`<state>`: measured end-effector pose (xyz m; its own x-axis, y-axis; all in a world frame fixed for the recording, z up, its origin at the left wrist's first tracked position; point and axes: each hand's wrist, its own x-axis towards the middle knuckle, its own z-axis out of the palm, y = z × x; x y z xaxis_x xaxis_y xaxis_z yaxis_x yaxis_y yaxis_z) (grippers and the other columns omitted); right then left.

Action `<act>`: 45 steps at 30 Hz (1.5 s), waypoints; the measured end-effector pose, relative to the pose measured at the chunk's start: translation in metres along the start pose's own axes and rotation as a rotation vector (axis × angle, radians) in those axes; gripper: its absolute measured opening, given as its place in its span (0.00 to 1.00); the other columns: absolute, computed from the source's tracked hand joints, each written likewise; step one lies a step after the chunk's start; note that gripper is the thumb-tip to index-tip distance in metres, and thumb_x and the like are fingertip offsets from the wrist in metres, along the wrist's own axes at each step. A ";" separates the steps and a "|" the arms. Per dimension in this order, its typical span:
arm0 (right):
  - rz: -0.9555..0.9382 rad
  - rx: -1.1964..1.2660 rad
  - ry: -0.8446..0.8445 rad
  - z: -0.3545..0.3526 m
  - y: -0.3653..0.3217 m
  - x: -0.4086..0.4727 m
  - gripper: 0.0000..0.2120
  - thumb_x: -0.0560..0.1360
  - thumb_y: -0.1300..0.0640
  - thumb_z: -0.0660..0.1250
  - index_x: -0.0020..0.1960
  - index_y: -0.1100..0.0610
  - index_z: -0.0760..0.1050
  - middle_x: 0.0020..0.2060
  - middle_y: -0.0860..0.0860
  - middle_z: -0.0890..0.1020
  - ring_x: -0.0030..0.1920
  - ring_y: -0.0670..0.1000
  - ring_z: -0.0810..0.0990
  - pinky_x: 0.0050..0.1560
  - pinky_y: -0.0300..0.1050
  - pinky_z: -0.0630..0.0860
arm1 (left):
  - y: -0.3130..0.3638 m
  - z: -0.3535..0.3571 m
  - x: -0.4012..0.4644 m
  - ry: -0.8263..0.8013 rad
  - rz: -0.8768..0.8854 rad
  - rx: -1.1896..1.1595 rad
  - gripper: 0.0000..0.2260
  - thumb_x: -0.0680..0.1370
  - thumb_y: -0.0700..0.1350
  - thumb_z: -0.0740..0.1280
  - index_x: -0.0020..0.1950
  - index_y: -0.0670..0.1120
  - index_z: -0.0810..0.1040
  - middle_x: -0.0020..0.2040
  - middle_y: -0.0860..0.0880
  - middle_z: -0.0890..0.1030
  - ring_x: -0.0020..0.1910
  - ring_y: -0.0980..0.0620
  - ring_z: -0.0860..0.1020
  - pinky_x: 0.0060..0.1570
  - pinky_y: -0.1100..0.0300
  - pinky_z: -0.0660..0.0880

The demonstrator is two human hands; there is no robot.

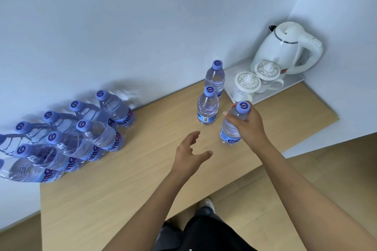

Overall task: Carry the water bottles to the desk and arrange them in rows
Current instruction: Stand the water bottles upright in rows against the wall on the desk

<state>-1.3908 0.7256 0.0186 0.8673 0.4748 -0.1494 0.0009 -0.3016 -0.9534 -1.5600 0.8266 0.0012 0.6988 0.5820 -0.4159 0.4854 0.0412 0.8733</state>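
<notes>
On the light wooden desk (142, 169), two clear water bottles with purple caps stand upright in a line, one at the back (214, 77) and one in front of it (207, 106). My right hand (246, 124) grips the neck of a third bottle (231, 128) just below its cap; the bottle stands at the near end of that line. My left hand (190, 154) hovers over the desk to the left of it, fingers spread, holding nothing. A pack of several more bottles (67, 136) sits at the desk's left end.
A white tray (293, 82) in the back right corner holds a white kettle (285, 47) and two lidded cups (246, 85). White walls border the desk at the back and right. The wooden floor and my shoe (207, 203) show below the desk's front edge.
</notes>
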 end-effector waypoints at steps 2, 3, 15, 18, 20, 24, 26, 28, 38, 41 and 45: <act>-0.016 0.016 -0.017 0.004 -0.016 -0.010 0.10 0.72 0.59 0.76 0.50 0.61 0.78 0.38 0.44 0.81 0.41 0.43 0.79 0.44 0.32 0.74 | 0.003 -0.008 -0.002 -0.040 0.021 -0.003 0.34 0.69 0.44 0.79 0.71 0.54 0.70 0.67 0.55 0.73 0.66 0.57 0.71 0.63 0.61 0.67; -0.023 0.030 -0.032 0.007 -0.025 -0.015 0.09 0.72 0.59 0.75 0.49 0.60 0.78 0.38 0.45 0.82 0.41 0.43 0.80 0.44 0.33 0.75 | 0.006 -0.012 -0.003 -0.065 0.037 0.000 0.36 0.68 0.45 0.80 0.72 0.54 0.68 0.67 0.55 0.73 0.67 0.57 0.70 0.63 0.61 0.67; -0.065 0.245 -0.289 0.068 -0.133 -0.065 0.12 0.72 0.55 0.74 0.35 0.59 0.74 0.30 0.49 0.76 0.32 0.47 0.76 0.36 0.34 0.73 | 0.043 -0.067 -0.046 -0.200 0.227 -0.183 0.24 0.66 0.42 0.80 0.57 0.48 0.74 0.40 0.46 0.81 0.35 0.52 0.79 0.33 0.62 0.75; -0.036 0.270 -0.295 0.083 -0.143 -0.075 0.11 0.73 0.53 0.74 0.36 0.55 0.75 0.32 0.51 0.78 0.34 0.48 0.77 0.37 0.37 0.74 | 0.043 -0.078 -0.062 -0.169 0.211 -0.255 0.21 0.66 0.42 0.77 0.54 0.43 0.72 0.36 0.34 0.77 0.30 0.47 0.74 0.30 0.58 0.73; -0.014 0.294 -0.294 0.092 -0.148 -0.081 0.10 0.72 0.51 0.75 0.42 0.55 0.77 0.34 0.51 0.80 0.36 0.49 0.80 0.38 0.40 0.76 | 0.044 -0.086 -0.069 -0.168 0.182 -0.283 0.20 0.66 0.42 0.77 0.52 0.41 0.70 0.32 0.36 0.74 0.27 0.46 0.71 0.27 0.57 0.70; 0.004 0.316 -0.255 0.107 -0.155 -0.091 0.10 0.70 0.55 0.78 0.41 0.55 0.77 0.32 0.48 0.80 0.33 0.48 0.81 0.35 0.39 0.78 | 0.046 -0.102 -0.079 -0.065 0.190 -0.201 0.20 0.63 0.44 0.78 0.51 0.46 0.75 0.36 0.47 0.81 0.30 0.52 0.76 0.29 0.56 0.74; 0.030 0.332 -0.250 0.112 -0.158 -0.094 0.09 0.68 0.60 0.77 0.36 0.53 0.77 0.31 0.51 0.80 0.32 0.50 0.81 0.32 0.40 0.77 | 0.045 -0.105 -0.086 -0.060 0.195 -0.188 0.22 0.62 0.45 0.78 0.52 0.46 0.74 0.37 0.45 0.82 0.31 0.52 0.77 0.30 0.55 0.76; 0.062 0.356 -0.270 0.115 -0.162 -0.095 0.08 0.65 0.61 0.76 0.33 0.52 0.78 0.30 0.53 0.80 0.31 0.52 0.80 0.31 0.42 0.77 | 0.042 -0.107 -0.094 -0.053 0.215 -0.178 0.25 0.62 0.44 0.79 0.55 0.46 0.73 0.38 0.44 0.82 0.32 0.51 0.78 0.33 0.56 0.77; 0.104 0.534 -0.480 0.116 -0.180 -0.090 0.04 0.65 0.61 0.72 0.38 0.56 0.78 0.38 0.58 0.83 0.42 0.60 0.86 0.40 0.48 0.82 | 0.050 -0.123 -0.105 -0.031 0.289 -0.233 0.26 0.64 0.40 0.79 0.57 0.48 0.71 0.39 0.47 0.81 0.33 0.52 0.79 0.31 0.60 0.76; 0.028 0.407 -0.364 0.123 -0.180 -0.094 0.11 0.68 0.57 0.77 0.46 0.56 0.77 0.40 0.55 0.82 0.43 0.56 0.84 0.45 0.53 0.81 | 0.052 -0.120 -0.105 0.051 0.273 -0.282 0.25 0.63 0.40 0.78 0.55 0.48 0.72 0.39 0.46 0.82 0.32 0.50 0.78 0.29 0.60 0.74; 0.008 0.333 -0.240 0.135 -0.177 -0.102 0.14 0.68 0.56 0.79 0.48 0.55 0.76 0.37 0.48 0.82 0.39 0.50 0.84 0.44 0.50 0.82 | 0.054 -0.119 -0.106 0.134 0.285 -0.250 0.27 0.63 0.40 0.78 0.57 0.49 0.71 0.39 0.48 0.82 0.32 0.49 0.79 0.28 0.58 0.74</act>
<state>-1.5467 0.8423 0.1675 0.7259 0.6647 -0.1769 -0.2013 -0.0406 -0.9787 -1.6700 0.8639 0.1229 0.7044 0.6985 -0.1261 0.1279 0.0499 0.9905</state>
